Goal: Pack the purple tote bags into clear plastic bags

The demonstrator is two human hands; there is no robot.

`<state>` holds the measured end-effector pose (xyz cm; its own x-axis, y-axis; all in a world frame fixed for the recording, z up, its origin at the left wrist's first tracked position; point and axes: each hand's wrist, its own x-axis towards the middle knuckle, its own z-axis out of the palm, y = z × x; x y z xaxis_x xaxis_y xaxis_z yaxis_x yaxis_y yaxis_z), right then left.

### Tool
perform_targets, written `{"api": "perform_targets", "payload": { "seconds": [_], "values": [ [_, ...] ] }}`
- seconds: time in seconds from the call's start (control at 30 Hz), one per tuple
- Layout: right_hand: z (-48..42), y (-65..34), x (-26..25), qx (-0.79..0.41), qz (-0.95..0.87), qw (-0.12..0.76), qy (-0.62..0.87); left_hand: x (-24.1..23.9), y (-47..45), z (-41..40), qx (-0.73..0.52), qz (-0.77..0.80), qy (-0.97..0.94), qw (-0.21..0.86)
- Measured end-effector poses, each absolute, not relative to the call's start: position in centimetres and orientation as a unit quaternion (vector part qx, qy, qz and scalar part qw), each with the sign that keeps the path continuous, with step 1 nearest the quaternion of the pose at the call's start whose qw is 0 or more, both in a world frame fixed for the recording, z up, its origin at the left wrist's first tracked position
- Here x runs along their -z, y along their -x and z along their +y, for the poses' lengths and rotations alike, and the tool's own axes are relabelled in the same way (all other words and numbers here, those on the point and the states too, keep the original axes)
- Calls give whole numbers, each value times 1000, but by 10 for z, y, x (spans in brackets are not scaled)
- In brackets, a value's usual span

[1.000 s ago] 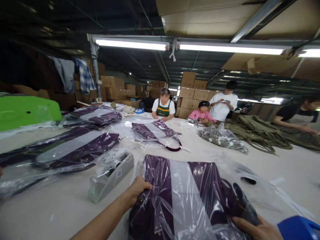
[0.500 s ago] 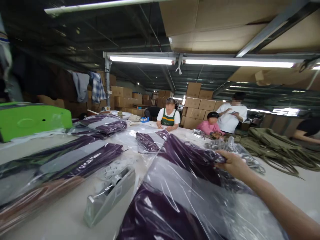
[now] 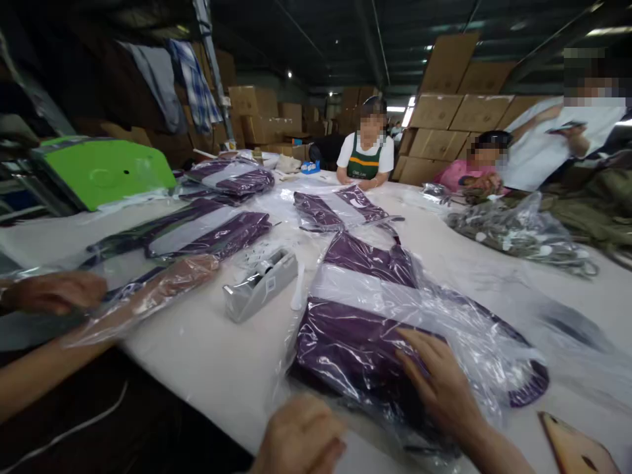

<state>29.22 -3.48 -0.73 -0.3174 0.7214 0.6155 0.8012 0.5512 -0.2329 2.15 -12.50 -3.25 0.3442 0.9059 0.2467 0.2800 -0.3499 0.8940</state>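
**Bagged purple item — handling and orientation**

The bagged purple item point(image 3: 375, 322) lies flat on the surface point(image 3: 207, 355), near centre. The right hand point(image 3: 439, 382) rests on it, fingers spread and pressed flat. The left hand point(image 3: 301, 438) sits loosely curled at its near edge, holding nothing visible. Judged soft, light and pliable; the clear film looks slippery — grip at the folded edges. Long axis runs near-left to far-right.

On the white table point(image 3: 207, 355), the right hand point(image 3: 439, 382) lies flat on a purple bag in clear plastic point(image 3: 375, 316), the left hand point(image 3: 301, 438) curled at its near edge, a grey tape dispenser point(image 3: 260, 284) just beside it.
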Motion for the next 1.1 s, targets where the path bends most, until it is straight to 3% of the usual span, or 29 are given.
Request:
{"api": "perform_targets", "payload": {
  "seconds": [0.1,0.17,0.37,0.5,0.9,1.1],
  "values": [
    [-98,-268,18,92,-825,368,419,15,21,-93,-411,441,-797,29],
    [-117,-246,24,115,-825,371,410,11,35,-69,-345,405,-846,-46],
    [-95,-176,33,141,-813,360,435,36,31,-34,-298,345,-872,181],
    [-73,-160,50,162,-844,334,388,45,39,-41,-333,384,-825,248],
    [-62,-150,60,151,-835,376,372,37,40,-52,-362,554,-480,575],
    [-59,-154,55,72,-816,425,386,26,35,-27,-293,586,-381,652]
  ]
}}
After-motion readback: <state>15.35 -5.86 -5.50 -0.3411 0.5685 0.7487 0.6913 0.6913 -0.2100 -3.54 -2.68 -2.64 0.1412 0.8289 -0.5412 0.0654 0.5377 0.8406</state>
